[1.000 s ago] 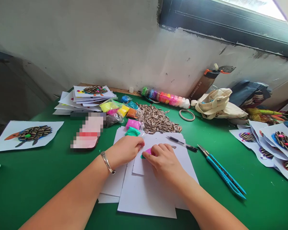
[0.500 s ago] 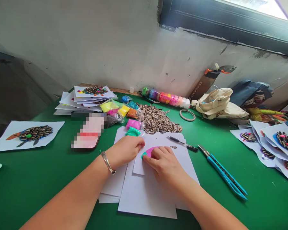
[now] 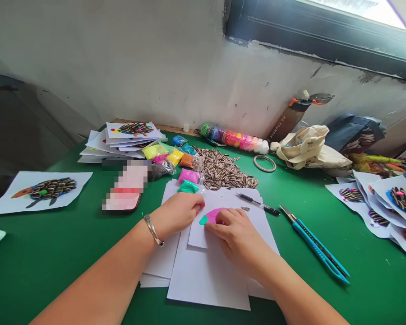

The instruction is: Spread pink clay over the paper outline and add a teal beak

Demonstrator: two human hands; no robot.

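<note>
On a small white paper sheet (image 3: 196, 240) lies a flat magenta clay shape (image 3: 214, 214), with a small teal-green clay piece (image 3: 203, 220) at its left end. My right hand (image 3: 235, 231) rests over the magenta clay, fingers curled and drawn together; what lies between the fingertips is hidden. Left of the clay, above the sheet's edge, is my left hand (image 3: 182, 211), closed with thumb and fingers pinched; anything in that pinch is too small to make out. A bag of green clay (image 3: 188, 186) lies just beyond it. Larger white sheets (image 3: 206, 280) lie underneath.
Striped sunflower seeds (image 3: 223, 169) are heaped behind the papers, beside colourful clay bags (image 3: 174, 157). A pen (image 3: 257, 203) and a blue utility knife (image 3: 318, 246) lie right. Seed pictures (image 3: 52, 192) lie at both sides; a phone (image 3: 125, 189) lies left.
My right hand has shifted slightly right, off the green piece, so more green and magenta clay shows. My left hand stays closed in nearly the same place.
</note>
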